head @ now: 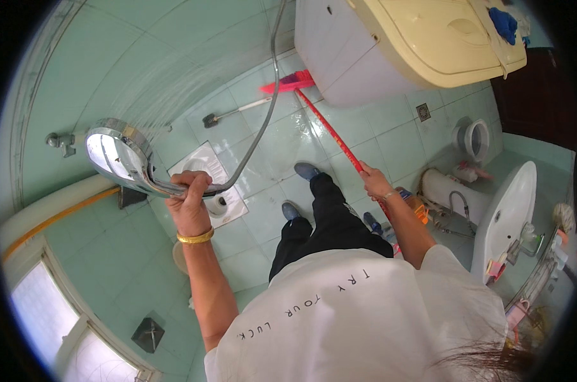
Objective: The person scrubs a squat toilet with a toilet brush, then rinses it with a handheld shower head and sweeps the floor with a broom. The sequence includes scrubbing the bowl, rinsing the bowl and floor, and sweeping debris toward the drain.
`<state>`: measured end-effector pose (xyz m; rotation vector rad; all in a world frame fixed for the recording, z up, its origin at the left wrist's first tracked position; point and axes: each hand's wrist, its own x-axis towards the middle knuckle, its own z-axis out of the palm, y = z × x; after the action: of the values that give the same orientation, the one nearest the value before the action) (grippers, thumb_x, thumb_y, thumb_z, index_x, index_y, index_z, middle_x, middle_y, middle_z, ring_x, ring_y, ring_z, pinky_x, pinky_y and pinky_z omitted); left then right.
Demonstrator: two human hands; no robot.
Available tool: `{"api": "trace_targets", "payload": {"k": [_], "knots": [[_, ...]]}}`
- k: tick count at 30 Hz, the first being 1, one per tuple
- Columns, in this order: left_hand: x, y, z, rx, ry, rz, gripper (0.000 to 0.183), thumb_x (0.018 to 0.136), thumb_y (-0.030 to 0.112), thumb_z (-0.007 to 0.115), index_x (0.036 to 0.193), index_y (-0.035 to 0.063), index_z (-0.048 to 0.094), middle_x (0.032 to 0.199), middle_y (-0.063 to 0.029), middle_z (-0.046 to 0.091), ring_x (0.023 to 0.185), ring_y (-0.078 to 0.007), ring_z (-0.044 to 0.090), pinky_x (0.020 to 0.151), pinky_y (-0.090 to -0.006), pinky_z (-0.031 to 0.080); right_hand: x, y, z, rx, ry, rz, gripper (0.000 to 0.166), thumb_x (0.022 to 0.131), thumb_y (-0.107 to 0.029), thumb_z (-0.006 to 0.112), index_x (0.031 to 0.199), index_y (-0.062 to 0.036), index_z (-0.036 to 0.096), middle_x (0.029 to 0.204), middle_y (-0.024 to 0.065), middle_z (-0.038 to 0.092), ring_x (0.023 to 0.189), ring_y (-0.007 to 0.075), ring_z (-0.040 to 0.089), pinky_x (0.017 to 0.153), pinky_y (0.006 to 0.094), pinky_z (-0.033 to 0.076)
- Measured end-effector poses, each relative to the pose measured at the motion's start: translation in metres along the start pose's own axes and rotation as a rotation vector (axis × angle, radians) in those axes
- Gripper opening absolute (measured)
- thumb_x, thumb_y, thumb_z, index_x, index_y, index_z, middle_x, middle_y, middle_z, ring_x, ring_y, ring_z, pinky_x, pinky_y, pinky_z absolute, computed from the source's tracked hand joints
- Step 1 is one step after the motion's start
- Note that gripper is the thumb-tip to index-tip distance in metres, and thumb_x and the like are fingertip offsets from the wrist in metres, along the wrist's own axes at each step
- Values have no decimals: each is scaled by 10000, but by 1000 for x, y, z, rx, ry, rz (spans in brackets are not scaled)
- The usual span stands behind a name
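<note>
My left hand (189, 200) grips the handle of a chrome shower head (121, 148), which sprays water up and to the right towards the tiled wall. From its handle a grey shower hose (264, 126) curves away to the top of the view. My right hand (376, 182) is closed around the red pole of a broom (331, 131). The broom's pink head (290, 83) rests on the wet floor tiles beside the washing machine. A toilet brush (211, 120) with a white handle lies on the floor, its handle end near the broom head. Below it is a white squat toilet (233, 205).
A washing machine (355, 62) with a yellowish lid stands at the top right. A washbasin (506, 219) is on the right, near a flexible pipe and bottles. A floor drain (423, 111) lies right of centre. Wall pipes (63, 200) and a window (44, 296) are at left.
</note>
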<state>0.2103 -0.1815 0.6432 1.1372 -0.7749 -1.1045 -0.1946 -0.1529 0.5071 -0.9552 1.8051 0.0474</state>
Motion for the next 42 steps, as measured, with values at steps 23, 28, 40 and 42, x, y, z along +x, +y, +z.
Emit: {"api": "trace_targets", "payload": {"k": [23,28,40,42], "knots": [[-109,1,-112,-30,5,0,119,747,-54,567,719,34,492,729,-94,574,708,-154,510,703,-288,389,-8,-84,146,-274,87,-339,351,890,-207,398,1222,-111,460,1014,192,584,949,357,549,814,421,437],[-109,-11,-98,14,-15,-8,99,767,-47,534,724,27,484,691,-70,501,711,-196,521,690,-323,399,22,-50,101,-310,237,-247,339,893,-207,391,1203,-88,455,1038,199,581,952,355,557,811,406,449],[-106,-24,-52,27,-99,-93,109,769,-40,551,714,33,491,692,-68,516,722,-177,517,707,-300,397,-48,153,118,-179,63,-59,474,903,-300,373,1336,-117,319,946,256,577,890,387,556,779,437,433],[-104,-25,-49,7,-109,-93,116,741,-58,568,716,35,503,712,-87,551,705,-164,517,701,-290,401,-95,140,99,-114,71,-73,458,900,-298,388,1317,-111,354,949,251,578,892,390,554,771,439,434]]}}
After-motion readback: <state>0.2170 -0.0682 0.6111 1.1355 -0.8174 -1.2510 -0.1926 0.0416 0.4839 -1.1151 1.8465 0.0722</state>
